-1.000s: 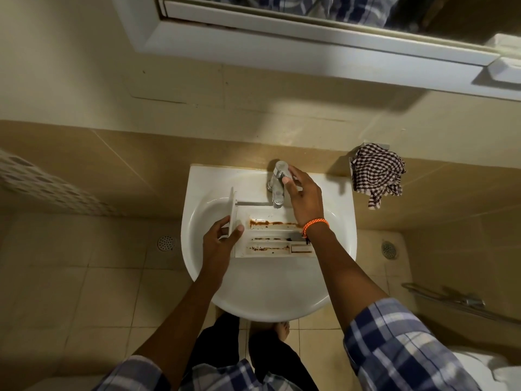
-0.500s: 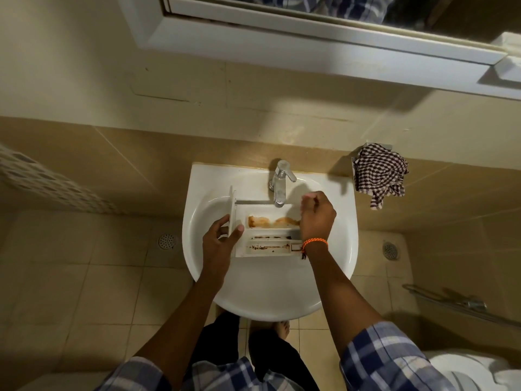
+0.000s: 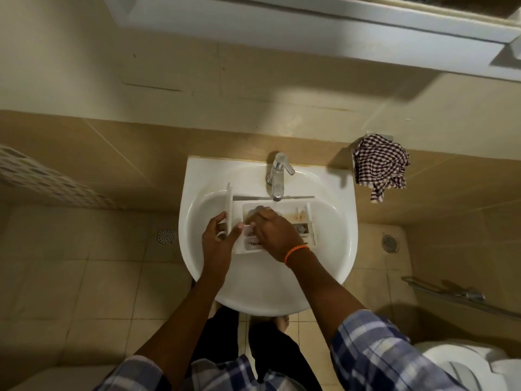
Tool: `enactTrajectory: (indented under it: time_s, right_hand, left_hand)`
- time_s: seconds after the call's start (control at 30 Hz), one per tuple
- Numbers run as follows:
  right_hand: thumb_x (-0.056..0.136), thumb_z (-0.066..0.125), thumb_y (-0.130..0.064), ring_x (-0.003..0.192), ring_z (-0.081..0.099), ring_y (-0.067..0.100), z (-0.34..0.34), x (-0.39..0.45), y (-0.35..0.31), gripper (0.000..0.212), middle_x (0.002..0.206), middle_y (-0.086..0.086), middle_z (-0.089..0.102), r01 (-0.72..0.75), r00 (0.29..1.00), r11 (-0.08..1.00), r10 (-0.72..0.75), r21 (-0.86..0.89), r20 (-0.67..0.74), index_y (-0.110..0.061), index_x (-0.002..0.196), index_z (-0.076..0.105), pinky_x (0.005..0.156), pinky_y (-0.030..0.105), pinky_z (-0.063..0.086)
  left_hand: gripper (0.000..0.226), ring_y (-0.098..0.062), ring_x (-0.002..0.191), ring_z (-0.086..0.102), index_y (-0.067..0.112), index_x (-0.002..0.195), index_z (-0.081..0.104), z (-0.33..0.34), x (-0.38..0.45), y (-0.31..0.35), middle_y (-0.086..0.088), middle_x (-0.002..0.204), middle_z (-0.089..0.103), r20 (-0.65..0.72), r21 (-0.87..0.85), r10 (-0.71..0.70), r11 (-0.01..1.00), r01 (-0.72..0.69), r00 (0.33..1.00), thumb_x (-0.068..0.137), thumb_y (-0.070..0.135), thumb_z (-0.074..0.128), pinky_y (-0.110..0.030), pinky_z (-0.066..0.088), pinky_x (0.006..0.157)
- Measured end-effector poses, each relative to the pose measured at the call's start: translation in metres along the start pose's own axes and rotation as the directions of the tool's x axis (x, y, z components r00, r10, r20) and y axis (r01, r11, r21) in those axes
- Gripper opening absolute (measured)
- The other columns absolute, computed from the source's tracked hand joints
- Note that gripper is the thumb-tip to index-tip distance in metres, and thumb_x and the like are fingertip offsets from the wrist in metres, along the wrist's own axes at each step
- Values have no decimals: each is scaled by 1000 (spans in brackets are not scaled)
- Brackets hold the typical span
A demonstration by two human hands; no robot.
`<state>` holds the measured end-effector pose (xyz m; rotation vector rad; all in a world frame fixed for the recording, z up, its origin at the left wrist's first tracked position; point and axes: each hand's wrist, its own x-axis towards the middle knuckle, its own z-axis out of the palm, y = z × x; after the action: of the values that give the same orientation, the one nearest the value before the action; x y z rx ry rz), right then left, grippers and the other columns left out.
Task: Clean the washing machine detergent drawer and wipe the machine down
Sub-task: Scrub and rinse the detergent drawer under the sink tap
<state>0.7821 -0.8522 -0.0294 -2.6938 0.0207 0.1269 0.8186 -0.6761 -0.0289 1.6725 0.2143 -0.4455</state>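
A white detergent drawer (image 3: 303,221) with brown residue in its compartments lies across the basin of a white sink (image 3: 197,176), under the chrome tap (image 3: 277,176). My left hand (image 3: 218,238) grips the drawer's upright front panel at its left end. Over the drawer's left half, my right hand (image 3: 275,232), with an orange band at the wrist, reaches its fingers down into a compartment; the fingertips are blurred. The hand hides much of the drawer. No washing machine is in view.
A checked cloth (image 3: 379,165) hangs on the wall right of the sink. Floor drains (image 3: 165,235) sit on both sides of the basin. A toilet (image 3: 465,365) and a metal rail (image 3: 451,294) are at the lower right. A cabinet runs overhead.
My right hand left the tap handle, came down to the drawer's right end, then moved left into the compartments. My left hand kept its grip on the front panel.
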Motion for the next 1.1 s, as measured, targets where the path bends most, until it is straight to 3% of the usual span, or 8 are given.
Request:
enactTrajectory:
  time_s: [0.1, 0.17, 0.37, 0.53, 0.77, 0.97, 1.03, 1.1]
  right_hand:
    - [110, 38, -25, 116, 59, 34, -9, -6, 19, 35, 124, 14, 62, -318, 946, 946, 313, -63, -77, -9, 125, 65, 96, 43, 50]
    - [109, 42, -26, 116, 58, 35, -8, -4, 13, 32, 119, 15, 64, -422, 902, 905, 412, -58, -127, -9, 123, 65, 91, 42, 51]
    - [104, 48, -26, 115, 59, 29, -5, 8, -10, 26, 122, 10, 65, -82, 997, 996, 81, 46, 17, -13, 120, 64, 89, 41, 56]
    - [104, 32, -33, 116, 62, 33, -13, -14, 28, 44, 120, 11, 66, -365, 923, 931, 362, -2, -130, -11, 120, 67, 88, 42, 55]
    - [109, 36, -39, 117, 58, 20, 6, -6, -8, 41, 132, 5, 59, -86, 996, 981, 86, 173, 8, -13, 124, 64, 92, 34, 56]
    - [107, 41, -31, 110, 62, 33, 1, -19, 29, 35, 119, 12, 65, -475, 879, 879, 476, 51, -20, -10, 113, 68, 86, 41, 52]
    - [108, 42, -30, 108, 61, 31, 1, -3, 14, 33, 115, 11, 66, -472, 875, 878, 477, 82, -76, -12, 114, 68, 86, 41, 52]
    - [107, 37, -32, 106, 62, 28, 0, 7, -2, 38, 114, 9, 68, -301, 942, 950, 310, 87, -128, -13, 114, 68, 84, 38, 53]
  left_hand:
    - [52, -25, 111, 72, 18, 142, 62, -9, -2, 2, -6, 122, 73, -18, -63, -18, 998, 16, 1000, 93, 22, 80, -25, 63, 82]
    - [54, -22, 110, 71, 18, 143, 61, -5, -6, 5, -4, 123, 73, -8, -44, 5, 999, -6, 1000, 93, 22, 81, -29, 63, 87]
    - [59, -21, 115, 69, 17, 146, 60, 8, -8, 8, -2, 127, 72, 23, -9, 28, 1000, -28, 999, 92, 28, 81, -33, 60, 96]
    - [56, -21, 112, 71, 17, 144, 61, -2, -6, 5, -3, 125, 73, -6, -21, 22, 1000, -22, 1000, 93, 24, 81, -30, 63, 91]
    - [62, -16, 118, 64, 16, 145, 58, 12, -6, 9, 3, 132, 66, 32, 88, 51, 995, -53, 998, 90, 29, 83, -32, 56, 103]
    - [63, -17, 117, 65, 22, 144, 57, 2, -6, 8, 2, 130, 67, 41, 76, 40, 996, -43, 998, 87, 28, 85, -26, 58, 92]
    - [64, -16, 116, 64, 19, 144, 57, 8, -8, 10, 1, 130, 66, 26, 56, 40, 998, -42, 999, 87, 21, 86, -20, 57, 89]
    - [62, -15, 114, 66, 17, 144, 57, 11, -8, 12, 1, 129, 66, 6, 17, 35, 999, -35, 999, 89, 12, 84, -17, 57, 86]
